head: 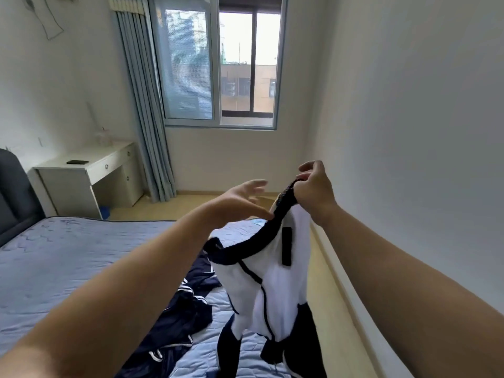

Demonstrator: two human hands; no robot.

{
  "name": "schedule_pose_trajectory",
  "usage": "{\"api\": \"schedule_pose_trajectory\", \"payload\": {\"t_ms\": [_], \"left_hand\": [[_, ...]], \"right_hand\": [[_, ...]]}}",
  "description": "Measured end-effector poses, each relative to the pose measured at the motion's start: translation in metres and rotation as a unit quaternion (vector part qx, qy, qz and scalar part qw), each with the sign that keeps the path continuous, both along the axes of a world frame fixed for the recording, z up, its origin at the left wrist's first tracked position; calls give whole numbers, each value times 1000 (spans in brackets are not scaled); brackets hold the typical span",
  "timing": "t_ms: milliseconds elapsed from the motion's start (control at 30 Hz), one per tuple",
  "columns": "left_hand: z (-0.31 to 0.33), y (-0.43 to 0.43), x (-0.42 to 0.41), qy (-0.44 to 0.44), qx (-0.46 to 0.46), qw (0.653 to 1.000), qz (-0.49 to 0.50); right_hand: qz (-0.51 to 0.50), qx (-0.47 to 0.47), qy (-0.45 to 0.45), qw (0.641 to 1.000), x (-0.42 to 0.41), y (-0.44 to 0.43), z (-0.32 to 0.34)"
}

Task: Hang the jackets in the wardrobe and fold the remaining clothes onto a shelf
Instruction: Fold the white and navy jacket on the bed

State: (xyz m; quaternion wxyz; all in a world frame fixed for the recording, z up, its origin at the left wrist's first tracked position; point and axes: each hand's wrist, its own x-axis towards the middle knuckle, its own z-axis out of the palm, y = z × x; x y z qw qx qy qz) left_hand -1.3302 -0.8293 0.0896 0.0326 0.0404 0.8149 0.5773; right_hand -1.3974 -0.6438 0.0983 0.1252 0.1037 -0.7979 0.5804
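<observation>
Head view: your right hand (313, 186) pinches the dark collar (275, 216) of a white-and-navy jacket (272, 282), which hangs above the bed (68, 255). Your left hand (240, 200) is just beside the collar, fingers spread, holding nothing. Navy clothes (185, 317) lie crumpled on the bed. No wardrobe shows. I judge nothing is hung or folded yet, so nearly everything remains.

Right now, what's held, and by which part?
The right hand grips the jacket by its dark collar; the left hand is open, holding nothing.
</observation>
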Motion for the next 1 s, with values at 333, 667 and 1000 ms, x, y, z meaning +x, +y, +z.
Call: {"api": "schedule_pose_trajectory", "payload": {"t_ms": [333,667,1000], "left_hand": [[-2,45,-37,140,-240,950,146],[-1,18,-55,128,-76,898,415],[5,-95,-40,119,-39,890,438]], "right_hand": [[140,-296,-164,930,18,19,-14],[138,224,-179,948,43,-11,-100],[84,395,-261,877,21,-26,-98]]}}
